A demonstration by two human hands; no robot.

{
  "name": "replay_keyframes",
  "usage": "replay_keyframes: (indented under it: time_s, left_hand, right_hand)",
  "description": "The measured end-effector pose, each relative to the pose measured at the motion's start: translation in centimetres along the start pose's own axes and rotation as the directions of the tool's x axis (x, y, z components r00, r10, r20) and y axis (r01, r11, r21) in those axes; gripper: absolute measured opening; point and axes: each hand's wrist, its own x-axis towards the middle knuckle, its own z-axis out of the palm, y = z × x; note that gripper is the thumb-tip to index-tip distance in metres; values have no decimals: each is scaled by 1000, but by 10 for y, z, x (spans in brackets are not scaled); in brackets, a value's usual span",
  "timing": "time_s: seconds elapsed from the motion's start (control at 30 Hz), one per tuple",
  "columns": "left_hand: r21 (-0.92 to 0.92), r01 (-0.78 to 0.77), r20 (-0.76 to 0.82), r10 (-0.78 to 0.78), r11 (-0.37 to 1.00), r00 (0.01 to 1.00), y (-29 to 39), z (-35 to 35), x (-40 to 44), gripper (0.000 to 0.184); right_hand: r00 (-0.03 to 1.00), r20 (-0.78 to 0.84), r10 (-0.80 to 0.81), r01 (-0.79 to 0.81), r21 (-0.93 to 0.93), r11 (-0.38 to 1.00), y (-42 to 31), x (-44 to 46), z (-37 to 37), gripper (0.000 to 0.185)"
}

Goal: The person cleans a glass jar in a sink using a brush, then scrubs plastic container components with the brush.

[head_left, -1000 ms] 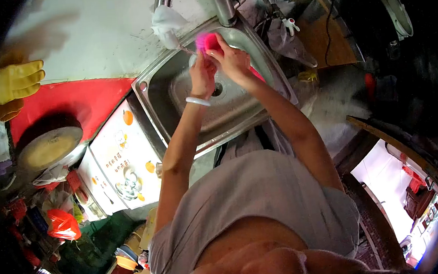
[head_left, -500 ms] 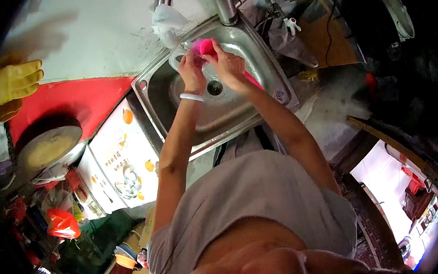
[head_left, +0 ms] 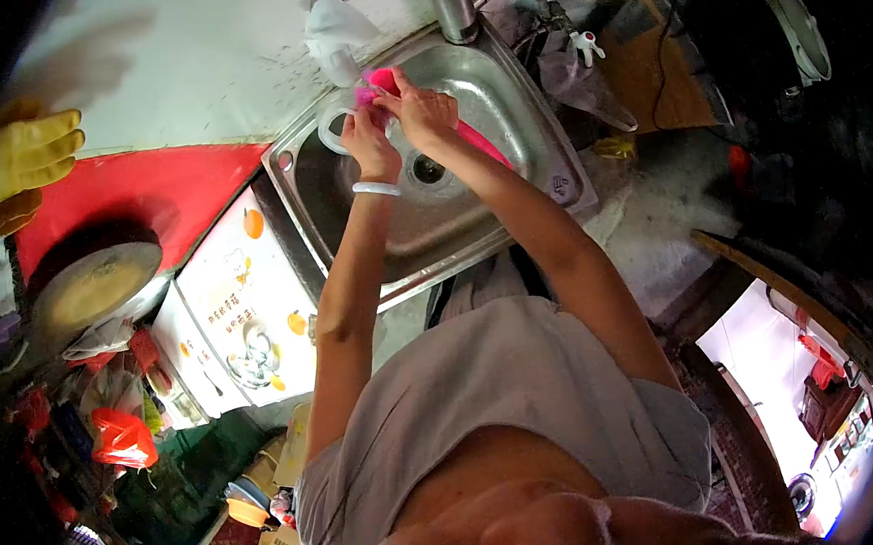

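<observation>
Over the sink (head_left: 424, 233), my right hand (head_left: 427, 111) is closed around a pink brush (head_left: 485, 146). Its handle shows below that hand, and fuzzy pink bristles appear beyond my fingertips. My left hand (head_left: 374, 153), with a white bangle at the wrist, pinches a translucent round container (head_left: 325, 131) with a whitish rim. The bristles meet the container close to my left fingertips; whether they are inside it I cannot tell. A white cloth or bag (head_left: 334, 37) wraps the spout just above my hands.
The metal faucet body (head_left: 454, 10) rises at the sink's back edge. Yellow gloves (head_left: 35, 157) hang at left above a round pan (head_left: 98, 293). A printed white panel (head_left: 244, 304) adjoins the sink. Right of it lie a plastic bag (head_left: 577, 89) and a brown board (head_left: 679, 68).
Both hands have shifted left and slightly up across the sink, toward the wrapped spout. More of the container's round rim now shows left of my left hand.
</observation>
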Motion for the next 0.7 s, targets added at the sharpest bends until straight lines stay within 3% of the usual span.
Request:
replay_keyframes:
  time_s: [0.2, 0.27, 0.3, 0.33, 0.37, 0.43, 0.47, 0.53, 0.63, 0.7]
  left_hand:
    - [-32, 1, 4, -1, 999, 1000, -8, -9, -9, 12]
    - [105, 113, -40, -110, 988, 993, -17, -4, -24, 12]
    - [65, 51, -66, -47, 997, 997, -32, 6, -36, 12]
    - [42, 85, -68, -82, 996, 994, -32, 5, -32, 13]
    - [17, 122, -73, -121, 992, 990, -32, 4, -29, 13]
    - [8, 242, 113, -241, 970, 964, -10, -7, -14, 14]
    - [25, 165, 175, -167, 986, 970, -9, -15, -9, 14]
    - [-12, 180, 195, -174, 984, 965, -7, -15, -2, 14]
    - [-44, 234, 198, -221, 971, 955, -2, 1, -8, 16]
    - [13, 280, 496, -249, 960, 831, -18, -17, 5, 17]
  right_hand:
    - [1000, 28, -9, 8, 38, 999, -6, 0, -7, 62]
    - [998, 55, 24, -25, 24, 999, -11, 3, -11, 62]
    - [997, -2, -78, 78, 6, 997, -14, 10, -8, 63]
    - [983, -56, -174, 174, -13, 985, -14, 12, -3, 63]
    - [984, -52, -169, 169, -10, 986, -9, 7, -5, 63]
    - [1000, 27, 3, -3, 5, 1000, 12, 11, -26, 64]
    - [1000, 24, 3, -4, 9, 1000, 28, 9, -31, 63]
    - [1000, 23, 1, -1, 27, 1000, 50, 6, -31, 62]
    - [993, -104, -55, 65, 97, 993, 70, -5, -21, 65]
    - [955, -292, -57, 158, 334, 929, 76, -13, -8, 70]
